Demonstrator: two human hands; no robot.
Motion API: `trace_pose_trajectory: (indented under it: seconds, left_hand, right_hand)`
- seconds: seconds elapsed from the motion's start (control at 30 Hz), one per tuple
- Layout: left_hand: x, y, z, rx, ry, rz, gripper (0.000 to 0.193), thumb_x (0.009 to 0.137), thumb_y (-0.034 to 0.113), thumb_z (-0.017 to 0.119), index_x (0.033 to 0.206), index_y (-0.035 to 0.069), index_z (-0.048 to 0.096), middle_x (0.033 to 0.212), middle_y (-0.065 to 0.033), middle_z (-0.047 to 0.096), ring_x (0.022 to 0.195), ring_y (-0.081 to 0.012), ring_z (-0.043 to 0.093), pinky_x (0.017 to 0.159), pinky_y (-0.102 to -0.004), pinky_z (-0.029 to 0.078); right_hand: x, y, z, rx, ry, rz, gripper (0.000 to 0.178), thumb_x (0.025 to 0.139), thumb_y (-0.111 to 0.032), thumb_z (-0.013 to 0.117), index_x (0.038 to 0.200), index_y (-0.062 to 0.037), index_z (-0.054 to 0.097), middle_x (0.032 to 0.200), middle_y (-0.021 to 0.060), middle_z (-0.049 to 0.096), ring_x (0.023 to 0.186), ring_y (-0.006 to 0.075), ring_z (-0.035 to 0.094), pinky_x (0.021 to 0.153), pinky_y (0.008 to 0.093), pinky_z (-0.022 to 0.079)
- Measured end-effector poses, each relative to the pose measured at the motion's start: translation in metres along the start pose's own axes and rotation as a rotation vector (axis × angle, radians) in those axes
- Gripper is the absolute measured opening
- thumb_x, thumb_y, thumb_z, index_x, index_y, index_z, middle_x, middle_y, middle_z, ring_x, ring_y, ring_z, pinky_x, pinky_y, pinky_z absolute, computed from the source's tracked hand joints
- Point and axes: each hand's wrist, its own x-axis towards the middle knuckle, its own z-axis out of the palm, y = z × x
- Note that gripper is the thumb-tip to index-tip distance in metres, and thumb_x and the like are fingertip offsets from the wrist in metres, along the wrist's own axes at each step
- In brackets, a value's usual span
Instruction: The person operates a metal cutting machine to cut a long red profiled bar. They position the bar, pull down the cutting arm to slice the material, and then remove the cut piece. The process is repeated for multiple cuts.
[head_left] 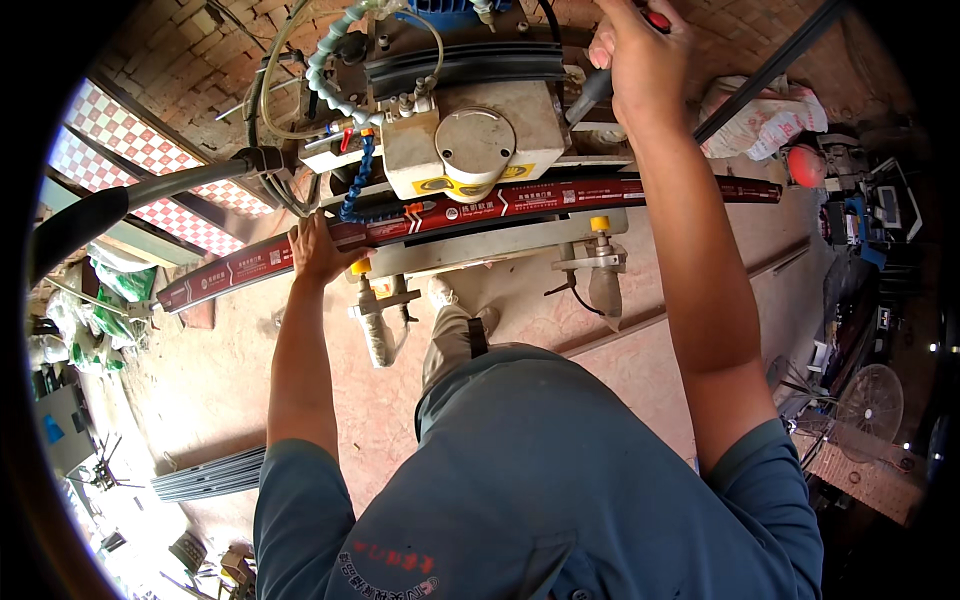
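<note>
A long profile bar [520,201] wrapped in dark red printed film lies across a cutting machine [400,160] with a white housing. My left hand [315,252] grips the bar left of the housing, its thumb stretched along the near side. Close to that thumb stands a yellow-capped clamp [372,325]; a second clamp [603,265] is further right. Beside my left hand, a blue segmented hose [358,180] curves down to the bar. My right hand [645,60] is raised at the upper right, closed around a lever handle with a grey shaft [588,97] and a bit of red showing.
A black padded bar [130,200] juts in from the left. More profiles [210,478] lie on the floor at lower left. On the right are a white sack [765,115], a fan [870,398] and cluttered equipment. Tiled panels [150,140] lean at the left.
</note>
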Motion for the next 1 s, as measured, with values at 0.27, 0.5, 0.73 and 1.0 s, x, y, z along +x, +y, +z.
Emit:
trace_pose_trajectory:
  seconds: [0.27, 0.5, 0.73, 1.0]
  left_hand:
    - [0.000, -0.009, 0.009, 0.026, 0.080, 0.050, 0.127, 0.054, 0.081, 0.084, 0.140, -0.004, 0.046, 0.133, -0.0189, 0.058, 0.135, -0.0355, 0.046, 0.114, -0.0522, 0.030]
    - [0.001, -0.001, 0.001, 0.012, 0.047, 0.022, 0.122, 0.052, 0.082, 0.084, 0.132, -0.004, 0.050, 0.126, -0.0188, 0.060, 0.130, -0.0359, 0.048, 0.112, -0.0509, 0.031]
    - [0.001, 0.001, 0.004, 0.014, 0.039, 0.008, 0.122, 0.052, 0.085, 0.081, 0.129, -0.004, 0.050, 0.125, -0.0194, 0.060, 0.129, -0.0359, 0.048, 0.111, -0.0506, 0.032]
    - [-0.001, -0.003, 0.002, 0.019, 0.041, 0.022, 0.125, 0.054, 0.084, 0.081, 0.134, -0.005, 0.048, 0.131, -0.0218, 0.057, 0.134, -0.0367, 0.046, 0.115, -0.0513, 0.029]
  right_hand:
    - [-0.001, -0.001, 0.003, 0.005, 0.014, 0.017, 0.020, 0.097, -0.015, 0.073, 0.083, -0.0096, 0.060, 0.057, -0.0063, 0.045, 0.043, 0.0049, 0.040, 0.039, 0.0237, 0.031]
    - [-0.002, 0.002, 0.002, 0.022, 0.016, 0.038, 0.021, 0.097, -0.015, 0.073, 0.082, -0.0112, 0.059, 0.058, -0.0070, 0.044, 0.043, 0.0044, 0.039, 0.039, 0.0235, 0.030]
    - [-0.004, -0.004, 0.003, 0.015, -0.012, 0.052, 0.024, 0.098, -0.016, 0.073, 0.081, -0.0120, 0.057, 0.058, -0.0077, 0.043, 0.044, 0.0043, 0.037, 0.040, 0.0236, 0.029]
    - [-0.005, -0.002, 0.006, 0.017, -0.016, 0.050, 0.023, 0.098, -0.016, 0.072, 0.081, -0.0116, 0.058, 0.057, -0.0071, 0.042, 0.043, 0.0046, 0.037, 0.040, 0.0238, 0.030]
